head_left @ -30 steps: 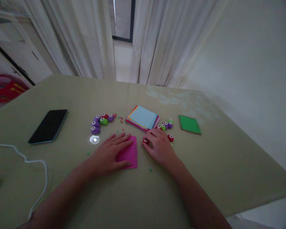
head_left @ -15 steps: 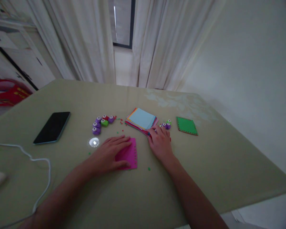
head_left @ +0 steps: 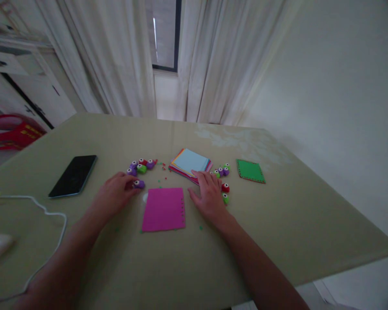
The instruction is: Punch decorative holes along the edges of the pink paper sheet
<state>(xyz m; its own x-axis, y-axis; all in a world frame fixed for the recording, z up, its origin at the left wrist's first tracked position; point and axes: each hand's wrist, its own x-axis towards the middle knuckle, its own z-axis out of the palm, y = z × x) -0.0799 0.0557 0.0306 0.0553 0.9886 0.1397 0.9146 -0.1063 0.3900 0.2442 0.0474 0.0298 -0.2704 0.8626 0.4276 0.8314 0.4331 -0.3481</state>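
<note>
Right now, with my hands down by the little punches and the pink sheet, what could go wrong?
The left hand is at a purple punch close to others; a nudge could scatter them. The pink sheet lies free between both hands, so a sleeve or wrist could slide it. The right hand sits against the paper stack and could fan it out.
</note>
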